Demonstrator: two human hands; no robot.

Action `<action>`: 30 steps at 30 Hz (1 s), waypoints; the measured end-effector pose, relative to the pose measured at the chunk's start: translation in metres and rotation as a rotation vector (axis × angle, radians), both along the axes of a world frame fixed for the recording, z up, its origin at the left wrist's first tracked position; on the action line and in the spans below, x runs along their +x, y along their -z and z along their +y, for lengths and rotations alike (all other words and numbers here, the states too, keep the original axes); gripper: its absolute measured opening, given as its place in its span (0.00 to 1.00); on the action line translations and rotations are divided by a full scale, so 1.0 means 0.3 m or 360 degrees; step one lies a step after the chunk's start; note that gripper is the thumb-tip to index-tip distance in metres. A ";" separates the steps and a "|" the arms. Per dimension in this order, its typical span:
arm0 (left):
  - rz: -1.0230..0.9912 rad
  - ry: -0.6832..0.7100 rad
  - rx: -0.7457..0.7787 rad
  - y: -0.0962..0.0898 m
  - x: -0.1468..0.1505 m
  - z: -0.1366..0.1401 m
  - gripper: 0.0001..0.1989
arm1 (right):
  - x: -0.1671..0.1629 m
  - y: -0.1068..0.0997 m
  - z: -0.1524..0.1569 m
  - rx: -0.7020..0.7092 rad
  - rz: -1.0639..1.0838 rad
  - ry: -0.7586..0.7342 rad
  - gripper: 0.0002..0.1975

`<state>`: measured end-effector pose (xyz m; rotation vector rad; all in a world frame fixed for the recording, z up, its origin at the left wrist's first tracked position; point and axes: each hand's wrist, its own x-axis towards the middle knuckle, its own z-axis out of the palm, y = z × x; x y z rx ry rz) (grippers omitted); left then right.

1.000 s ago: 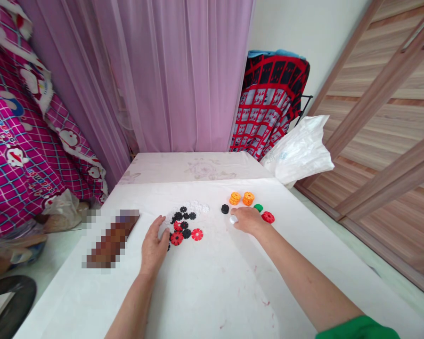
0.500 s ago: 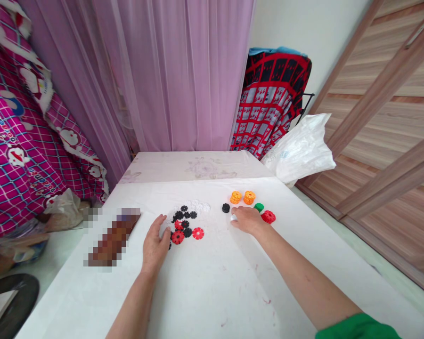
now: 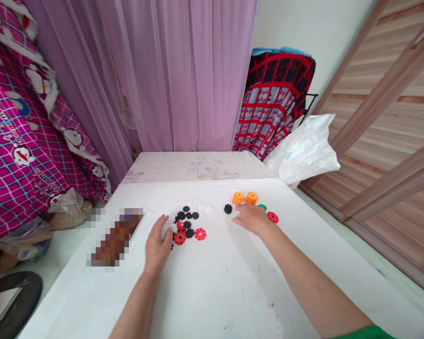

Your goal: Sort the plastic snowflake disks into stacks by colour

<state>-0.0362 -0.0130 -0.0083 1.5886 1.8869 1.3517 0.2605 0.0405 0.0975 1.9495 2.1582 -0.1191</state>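
My left hand [image 3: 158, 245] rests on the white tabletop with thumb and fingers apart, holding nothing visible. Just right of it lies a loose pile of flower-shaped plastic discs: black discs [image 3: 189, 233], red discs [image 3: 199, 234] and white discs [image 3: 198, 205]. My right hand [image 3: 250, 217] is low over the table, its thumb and fingers spread; whatever is beneath the palm is hidden. Around it are a black disc stack [image 3: 228, 208], two orange disc stacks [image 3: 238, 197], a partly covered green disc stack [image 3: 262, 207] and red stacked discs [image 3: 273, 217].
A blurred brown object [image 3: 115, 240] lies on the table's left side. Beyond the far right corner stands a white plastic bag [image 3: 304, 150]. A floral cloth strip [image 3: 183, 167] covers the far edge, with a purple curtain [image 3: 191, 75] behind it.
The white piece at my right fingertips is out of sight now, and those fingers have spread. The right hand covers more of the green stack. My left hand keeps its place beside the pile.
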 end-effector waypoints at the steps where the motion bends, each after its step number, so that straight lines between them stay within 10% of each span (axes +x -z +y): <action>1: 0.0000 -0.0004 -0.0006 0.000 0.001 0.000 0.20 | -0.014 -0.013 0.001 0.0051 0.0008 0.0010 0.19; 15: 0.0017 -0.0012 0.0002 -0.002 0.003 0.001 0.19 | -0.315 0.106 0.104 0.0168 0.0247 -0.0008 0.15; 30: -0.0003 0.0000 -0.0030 -0.005 0.004 -0.003 0.20 | -0.127 0.027 0.022 0.0211 0.0500 0.0110 0.16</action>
